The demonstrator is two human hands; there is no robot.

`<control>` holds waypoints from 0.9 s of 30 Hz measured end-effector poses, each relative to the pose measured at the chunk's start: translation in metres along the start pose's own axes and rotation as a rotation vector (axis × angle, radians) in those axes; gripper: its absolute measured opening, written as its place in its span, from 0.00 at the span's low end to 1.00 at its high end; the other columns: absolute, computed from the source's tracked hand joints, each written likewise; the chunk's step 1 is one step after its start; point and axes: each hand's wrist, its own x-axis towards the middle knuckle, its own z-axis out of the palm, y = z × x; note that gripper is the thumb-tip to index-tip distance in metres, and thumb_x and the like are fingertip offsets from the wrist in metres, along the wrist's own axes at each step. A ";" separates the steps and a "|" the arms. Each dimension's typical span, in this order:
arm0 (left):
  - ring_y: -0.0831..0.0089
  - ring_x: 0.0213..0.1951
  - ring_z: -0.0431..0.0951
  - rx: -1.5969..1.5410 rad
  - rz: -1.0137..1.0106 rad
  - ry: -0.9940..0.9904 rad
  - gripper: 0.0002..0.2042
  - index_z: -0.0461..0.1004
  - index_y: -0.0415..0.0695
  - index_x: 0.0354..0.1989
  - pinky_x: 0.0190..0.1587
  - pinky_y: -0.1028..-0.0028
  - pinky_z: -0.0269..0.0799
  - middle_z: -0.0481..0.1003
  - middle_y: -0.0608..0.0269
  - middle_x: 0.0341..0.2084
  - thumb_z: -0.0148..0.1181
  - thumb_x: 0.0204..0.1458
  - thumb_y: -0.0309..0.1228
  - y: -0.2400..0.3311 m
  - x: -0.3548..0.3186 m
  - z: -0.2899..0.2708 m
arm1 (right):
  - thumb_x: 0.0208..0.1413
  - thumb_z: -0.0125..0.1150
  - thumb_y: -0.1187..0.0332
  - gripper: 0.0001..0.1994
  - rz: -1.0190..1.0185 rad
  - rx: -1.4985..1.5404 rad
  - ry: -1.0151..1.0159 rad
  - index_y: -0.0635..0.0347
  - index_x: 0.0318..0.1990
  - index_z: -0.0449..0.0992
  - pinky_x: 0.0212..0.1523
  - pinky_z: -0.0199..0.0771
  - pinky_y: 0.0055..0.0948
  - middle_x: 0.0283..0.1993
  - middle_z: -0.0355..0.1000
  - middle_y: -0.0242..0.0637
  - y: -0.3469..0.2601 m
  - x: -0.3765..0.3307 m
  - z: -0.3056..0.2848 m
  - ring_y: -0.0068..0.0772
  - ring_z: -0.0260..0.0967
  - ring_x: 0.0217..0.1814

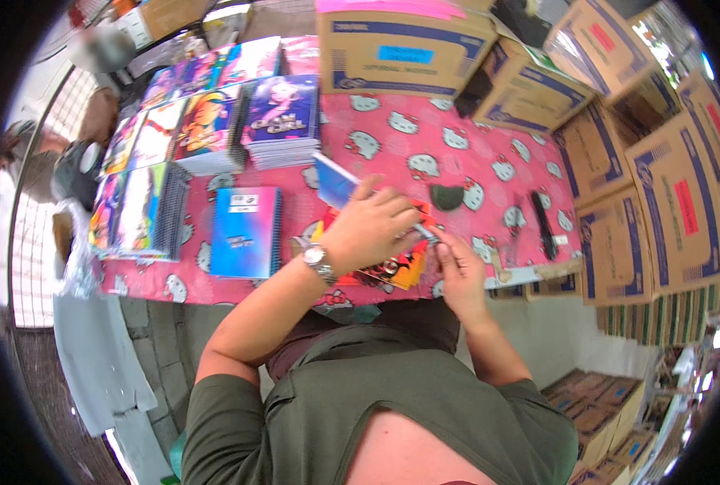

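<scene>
In front of me, a spiral notebook (333, 184) with a blue cover is tilted up off the table, partly covered by my left hand (378, 217). That hand reaches across it from the left, fingers bent down toward the coil end. At that end my right hand (462, 265) pinches the coil between thumb and fingers. Orange and yellow printed covers (406, 272) lie underneath. To the left, a blue-and-pink spiral notebook (245, 233) rests flat. My left hand hides most of the tilted notebook.
Stacks of colourful spiral notebooks (281, 121) fill the table's left side. A dark green object (446, 196) and a long black tool (545, 228) lie on the pink patterned tablecloth (360, 121). Cardboard boxes (404, 52) stand along the back and right (673, 202).
</scene>
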 end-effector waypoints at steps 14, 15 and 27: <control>0.66 0.43 0.74 0.028 0.015 0.121 0.11 0.74 0.54 0.39 0.55 0.57 0.61 0.73 0.67 0.32 0.63 0.49 0.40 0.016 0.002 0.029 | 0.63 0.57 0.76 0.13 -0.364 -0.364 -0.036 0.64 0.54 0.67 0.34 0.68 0.23 0.37 0.70 0.36 0.001 0.024 -0.025 0.25 0.66 0.34; 0.66 0.42 0.74 0.040 0.015 0.135 0.11 0.73 0.54 0.39 0.54 0.57 0.60 0.73 0.68 0.32 0.63 0.50 0.41 0.017 0.003 0.031 | 0.63 0.57 0.76 0.15 -0.338 -0.354 -0.037 0.64 0.56 0.67 0.34 0.68 0.23 0.37 0.70 0.37 0.011 0.029 -0.027 0.25 0.67 0.34; 0.63 0.46 0.76 -0.002 0.042 0.038 0.09 0.75 0.54 0.40 0.68 0.48 0.53 0.77 0.66 0.36 0.60 0.54 0.42 0.010 0.005 0.024 | 0.67 0.53 0.61 0.18 -0.360 -0.383 0.067 0.64 0.57 0.69 0.49 0.71 0.38 0.41 0.72 0.42 0.128 0.140 -0.036 0.36 0.69 0.44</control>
